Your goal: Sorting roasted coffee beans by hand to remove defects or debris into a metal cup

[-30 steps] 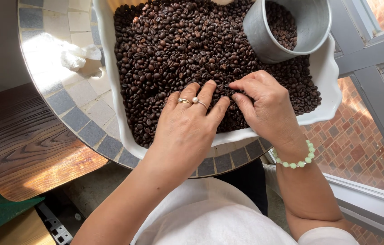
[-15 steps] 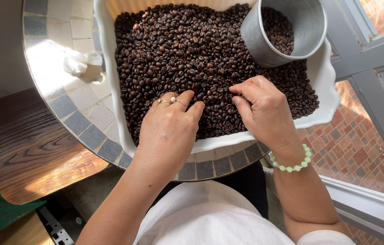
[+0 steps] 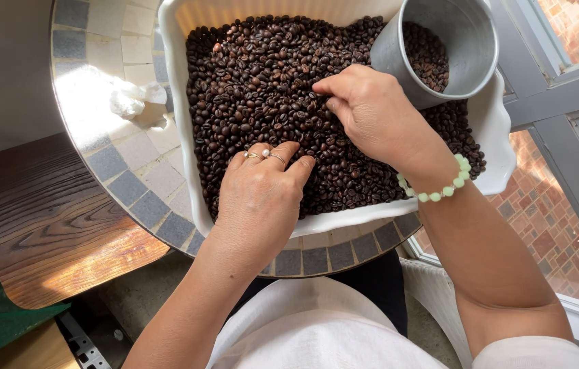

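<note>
A: Coffee beans [image 3: 262, 89] are lying dark and heaped in the white dish [image 3: 344, 220], which is sitting on the round tiled table [image 3: 132, 171]. What are the hands doing, starting nearest the person?

B: At the near edge of the dish, the left hand [image 3: 259, 195] is resting palm down on the beans. Its ringed fingers [image 3: 283, 158] are curling into the heap with their tips hidden. I cannot tell whether they are closing on anything.

A: And the other one?

B: Further in, the right hand [image 3: 371, 116], with a green bead bracelet [image 3: 440, 191] on the wrist, is reaching over the middle of the heap. Its fingers [image 3: 324, 87] are bunching close together and pressing down on the beans. Whether a bean is pinched between them, I cannot tell.

A: How much is looking done?

B: Judging by the spread, not much. At the far right corner of the dish, just beyond the right hand, a grey metal cup [image 3: 388, 58] is leaning on the beans. It is holding only a shallow layer of beans, with much of its inner wall showing bare. By far the larger share is filling the dish from wall to wall.

A: Anything else around?

B: Left of the dish, a crumpled white tissue [image 3: 129, 99] is lying on the tiles, apart from both hands.
</note>
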